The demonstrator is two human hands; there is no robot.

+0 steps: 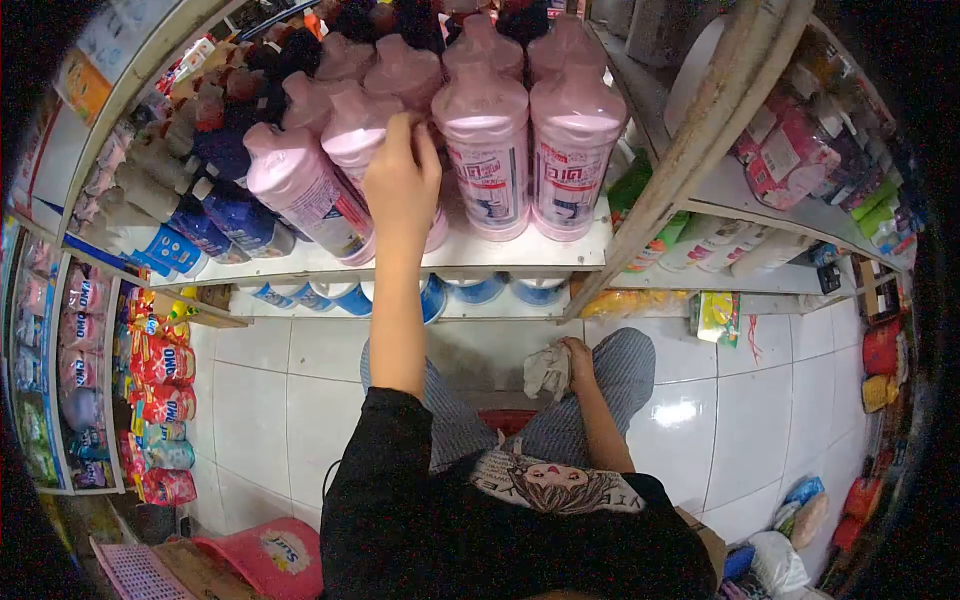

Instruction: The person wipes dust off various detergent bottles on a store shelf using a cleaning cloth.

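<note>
My left hand (403,175) reaches up to the shelf, its fingers curled against the shoulder of a pink bottle (357,130) in the front row. The fingertips are partly hidden between that bottle and the one to its right, a pink bottle (485,150) with a printed label. Farther right stands another pink bottle (575,150), and at the left end of the row one more pink bottle (300,185) leans slightly. Low by the right knee, my right hand (577,362) is closed on a crumpled pale cloth (546,372).
The white shelf (480,255) has a front edge above several blue-and-white containers (475,290). Dark blue bottles (245,220) stand to the left. A wooden post (690,140) rises on the right. Red detergent packs (165,360) hang at left, and a red stool (505,420) shows between the legs.
</note>
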